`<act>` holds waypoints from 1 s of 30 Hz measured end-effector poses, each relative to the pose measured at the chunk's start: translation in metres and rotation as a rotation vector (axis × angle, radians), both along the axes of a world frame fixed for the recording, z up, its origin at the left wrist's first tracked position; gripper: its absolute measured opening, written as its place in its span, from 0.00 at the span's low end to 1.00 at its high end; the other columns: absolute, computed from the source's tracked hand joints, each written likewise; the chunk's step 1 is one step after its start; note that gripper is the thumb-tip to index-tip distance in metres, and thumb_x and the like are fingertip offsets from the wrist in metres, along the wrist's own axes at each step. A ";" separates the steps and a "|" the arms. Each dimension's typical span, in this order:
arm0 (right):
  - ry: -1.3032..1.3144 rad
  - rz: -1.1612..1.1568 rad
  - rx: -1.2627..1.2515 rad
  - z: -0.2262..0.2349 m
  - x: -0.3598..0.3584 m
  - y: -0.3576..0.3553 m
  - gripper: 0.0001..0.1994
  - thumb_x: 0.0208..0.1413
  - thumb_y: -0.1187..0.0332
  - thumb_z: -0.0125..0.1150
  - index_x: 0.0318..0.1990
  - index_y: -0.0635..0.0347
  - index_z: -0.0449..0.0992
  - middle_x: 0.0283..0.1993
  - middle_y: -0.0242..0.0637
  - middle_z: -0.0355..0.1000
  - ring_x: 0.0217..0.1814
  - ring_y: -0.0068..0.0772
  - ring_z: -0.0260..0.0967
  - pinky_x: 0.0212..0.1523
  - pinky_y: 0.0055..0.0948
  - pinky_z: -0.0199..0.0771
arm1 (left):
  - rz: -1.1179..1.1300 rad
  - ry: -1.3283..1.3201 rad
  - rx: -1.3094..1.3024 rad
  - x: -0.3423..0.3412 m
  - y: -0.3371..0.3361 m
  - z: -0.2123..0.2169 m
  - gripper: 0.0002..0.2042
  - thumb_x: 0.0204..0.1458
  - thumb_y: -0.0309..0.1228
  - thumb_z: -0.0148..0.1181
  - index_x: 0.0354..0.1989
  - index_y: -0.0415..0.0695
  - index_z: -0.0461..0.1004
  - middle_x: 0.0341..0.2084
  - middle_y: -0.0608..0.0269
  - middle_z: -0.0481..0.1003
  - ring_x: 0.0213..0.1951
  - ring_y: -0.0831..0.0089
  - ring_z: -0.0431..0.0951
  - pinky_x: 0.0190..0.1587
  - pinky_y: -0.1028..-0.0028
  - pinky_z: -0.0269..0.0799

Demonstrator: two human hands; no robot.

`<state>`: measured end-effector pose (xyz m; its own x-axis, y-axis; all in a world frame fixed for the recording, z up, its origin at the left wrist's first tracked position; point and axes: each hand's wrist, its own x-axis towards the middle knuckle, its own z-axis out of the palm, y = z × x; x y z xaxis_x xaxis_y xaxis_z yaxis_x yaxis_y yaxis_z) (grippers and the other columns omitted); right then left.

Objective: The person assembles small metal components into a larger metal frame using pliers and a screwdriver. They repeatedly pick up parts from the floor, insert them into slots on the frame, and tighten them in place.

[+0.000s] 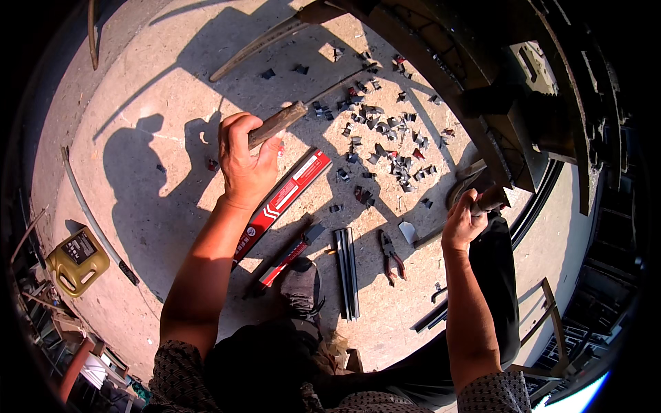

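Note:
My left hand (244, 162) is raised over the concrete floor, its fingers closed around a worn wooden handle (279, 122) that points up and to the right. My right hand (463, 221) grips a dark rod-like tool (490, 199) at the lower edge of a dark metal frame (496, 131). The tool's tip is hidden against the frame. A curved grey piece (460, 187) lies just behind that hand.
Several small cut metal pieces (385, 141) litter the floor. A red spirit level (284, 198), a red-handled tool (286, 260), dark metal bars (346, 270) and red-handled pliers (392, 256) lie near my shoe (300, 289). A yellow jug (77, 261) stands at the left.

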<state>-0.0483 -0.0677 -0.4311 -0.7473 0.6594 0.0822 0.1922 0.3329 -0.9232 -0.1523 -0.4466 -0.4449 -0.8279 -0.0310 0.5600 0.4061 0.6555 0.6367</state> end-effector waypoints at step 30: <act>0.030 0.029 0.045 -0.009 0.003 0.006 0.18 0.67 0.64 0.57 0.23 0.50 0.63 0.16 0.20 0.58 0.16 0.11 0.54 0.17 0.17 0.51 | -0.020 -0.031 0.031 -0.019 0.011 -0.007 0.18 0.49 0.25 0.72 0.45 0.42 0.68 0.41 0.56 0.70 0.42 0.60 0.72 0.45 0.65 0.69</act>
<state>-0.0456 -0.0620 -0.4402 -0.7630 0.6324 0.1335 0.1545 0.3791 -0.9124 -0.1715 -0.4358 -0.4521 -0.8457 -0.0314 0.5327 0.3981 0.6275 0.6691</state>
